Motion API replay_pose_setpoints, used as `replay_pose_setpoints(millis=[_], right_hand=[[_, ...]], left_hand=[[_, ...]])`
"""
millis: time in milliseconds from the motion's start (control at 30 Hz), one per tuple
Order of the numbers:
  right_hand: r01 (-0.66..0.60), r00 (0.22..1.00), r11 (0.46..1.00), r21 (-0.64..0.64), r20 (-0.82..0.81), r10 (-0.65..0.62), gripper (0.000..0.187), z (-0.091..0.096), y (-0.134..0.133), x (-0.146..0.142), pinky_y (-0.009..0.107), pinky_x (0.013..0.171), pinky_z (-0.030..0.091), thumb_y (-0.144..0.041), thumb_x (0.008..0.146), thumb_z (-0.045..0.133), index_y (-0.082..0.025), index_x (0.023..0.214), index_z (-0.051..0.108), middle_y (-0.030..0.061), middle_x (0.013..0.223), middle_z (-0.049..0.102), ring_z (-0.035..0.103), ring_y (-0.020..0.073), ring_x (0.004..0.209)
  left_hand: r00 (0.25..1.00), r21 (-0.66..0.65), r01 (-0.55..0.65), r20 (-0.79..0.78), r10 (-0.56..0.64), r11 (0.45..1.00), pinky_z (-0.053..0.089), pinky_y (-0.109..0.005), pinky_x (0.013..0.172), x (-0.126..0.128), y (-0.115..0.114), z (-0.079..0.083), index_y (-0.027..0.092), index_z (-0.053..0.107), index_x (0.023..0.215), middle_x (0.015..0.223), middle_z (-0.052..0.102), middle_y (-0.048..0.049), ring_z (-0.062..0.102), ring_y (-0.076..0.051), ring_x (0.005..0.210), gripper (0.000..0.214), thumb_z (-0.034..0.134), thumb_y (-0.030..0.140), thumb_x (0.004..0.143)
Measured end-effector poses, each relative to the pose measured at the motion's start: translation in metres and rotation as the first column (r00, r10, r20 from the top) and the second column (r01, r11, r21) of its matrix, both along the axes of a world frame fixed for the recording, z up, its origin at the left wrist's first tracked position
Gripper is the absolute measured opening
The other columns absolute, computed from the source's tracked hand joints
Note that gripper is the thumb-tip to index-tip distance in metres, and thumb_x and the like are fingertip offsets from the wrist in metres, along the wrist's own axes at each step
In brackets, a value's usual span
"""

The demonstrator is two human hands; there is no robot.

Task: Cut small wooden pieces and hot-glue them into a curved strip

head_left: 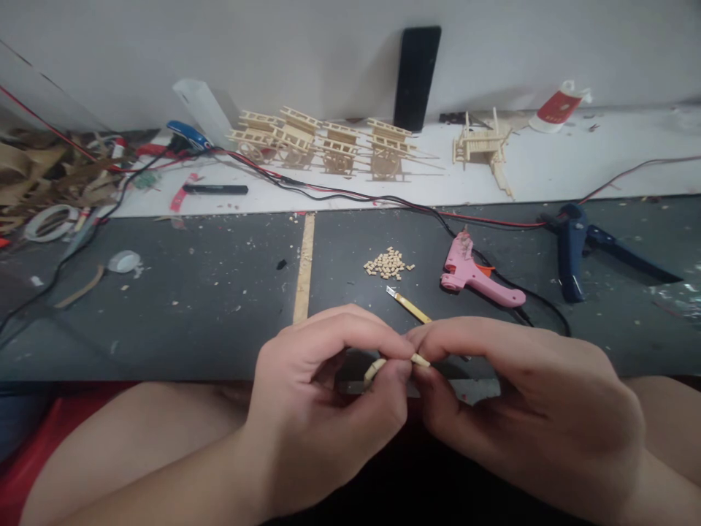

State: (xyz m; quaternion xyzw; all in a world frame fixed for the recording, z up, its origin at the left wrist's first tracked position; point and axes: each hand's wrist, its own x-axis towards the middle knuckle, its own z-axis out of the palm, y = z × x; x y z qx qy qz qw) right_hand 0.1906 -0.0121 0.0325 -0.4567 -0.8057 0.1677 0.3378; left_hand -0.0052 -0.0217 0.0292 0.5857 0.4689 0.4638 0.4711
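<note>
My left hand [323,394] and my right hand [526,409] meet at the near edge of the dark work mat [208,292]. Both pinch a small pale wooden stick [377,365] between thumb and fingertips; its ends show between the two hands. A yellow-handled craft knife [408,305] lies on the mat just beyond my fingers. A little pile of tiny wooden blocks [388,263] sits farther back.
A pink glue gun [476,277] lies right of the pile, its black cord trailing back. Blue pliers [575,248] lie at the right. Several small wooden cart models [323,142] stand on the white board behind, with a black phone [417,77] leaning on the wall. Clutter and tape at left.
</note>
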Motion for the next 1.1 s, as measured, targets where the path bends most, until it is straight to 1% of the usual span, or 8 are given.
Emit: replay_pose_setpoints(millis=[133,300,600,700,767,867,967,1100], right_hand=[[-0.001,1.000,0.999,-0.034,-0.021,0.000,0.010,0.000,0.001,0.001,0.021,0.056,0.059,-0.020,0.090,0.065,-0.026,0.088,0.072,-0.0023,0.083,0.088,0.082,0.0138,0.063],[0.011,0.999,0.999,-0.048,-0.047,-0.013,0.009,0.001,0.003,0.005,0.019,0.053,0.055,-0.020,0.092,0.065,-0.026,0.090,0.071,-0.0057,0.078,0.085,0.073,0.0078,0.052],[0.003,1.000,1.000,-0.018,-0.019,-0.004,0.010,0.000,0.003,0.007,0.022,0.054,0.057,-0.019,0.095,0.064,-0.027,0.093,0.069,-0.0022,0.085,0.088,0.079,0.0122,0.060],[0.016,1.000,0.999,-0.030,-0.026,-0.017,0.009,-0.003,0.006,0.011,0.022,0.054,0.057,-0.023,0.097,0.065,-0.027,0.102,0.070,-0.0018,0.088,0.088,0.078,0.0126,0.060],[0.088,0.995,0.996,-0.035,-0.043,-0.089,0.011,-0.009,0.008,0.012,0.024,0.064,0.062,-0.023,0.097,0.065,-0.029,0.104,0.072,-0.0026,0.089,0.086,0.081,0.0152,0.069],[0.192,0.977,0.980,-0.052,-0.085,-0.196,0.014,-0.018,0.011,0.011,0.028,0.075,0.063,-0.019,0.095,0.066,-0.030,0.097,0.074,-0.0045,0.082,0.081,0.078,0.0162,0.070],[0.171,0.978,0.980,-0.097,-0.107,-0.181,0.012,-0.024,0.013,0.009,0.026,0.069,0.060,-0.019,0.095,0.067,-0.029,0.095,0.075,-0.0052,0.080,0.080,0.074,0.0143,0.067],[0.120,0.980,0.979,-0.163,-0.136,-0.143,0.006,-0.026,0.013,0.005,0.026,0.066,0.059,-0.022,0.092,0.071,-0.026,0.094,0.075,-0.0035,0.082,0.081,0.075,0.0146,0.069]], left_hand=[[0.998,-0.050,-0.048,0.029,0.050,0.998,0.066,-0.023,0.073,0.001,0.000,-0.001,0.027,0.085,0.091,0.091,0.085,0.0026,0.081,-0.015,0.080,0.022,0.082,0.005,0.090],[0.993,-0.118,-0.072,0.087,0.083,0.990,0.068,-0.022,0.078,0.002,0.000,0.000,0.029,0.087,0.093,0.091,0.086,0.0055,0.080,-0.012,0.075,0.024,0.084,0.006,0.091],[0.990,-0.173,-0.091,0.095,0.108,0.981,0.069,-0.024,0.079,0.003,0.000,0.001,0.028,0.088,0.090,0.088,0.087,0.0030,0.081,-0.015,0.076,0.020,0.086,0.008,0.089],[0.979,-0.308,-0.129,0.110,0.170,0.943,0.070,-0.028,0.075,0.002,0.006,0.000,0.026,0.088,0.086,0.085,0.088,-0.0008,0.083,-0.021,0.081,0.012,0.089,0.014,0.090],[0.966,-0.386,-0.154,0.132,0.220,0.909,0.070,-0.029,0.074,0.000,0.010,-0.004,0.025,0.090,0.087,0.087,0.089,-0.0027,0.082,-0.022,0.081,0.007,0.093,0.020,0.090],[0.920,-0.514,-0.146,0.243,0.307,0.845,0.066,-0.023,0.072,-0.002,0.016,-0.012,0.023,0.090,0.088,0.086,0.088,-0.0032,0.079,-0.017,0.078,0.011,0.101,0.026,0.084],[0.845,-0.607,-0.063,0.390,0.366,0.792,0.061,-0.015,0.073,-0.002,0.019,-0.017,0.021,0.089,0.088,0.091,0.090,-0.0040,0.077,-0.011,0.077,0.020,0.106,0.025,0.078],[0.784,-0.632,-0.009,0.477,0.398,0.775,0.063,-0.016,0.080,0.000,0.021,-0.017,0.019,0.086,0.089,0.097,0.091,-0.0062,0.079,-0.010,0.079,0.029,0.110,0.022,0.072]])
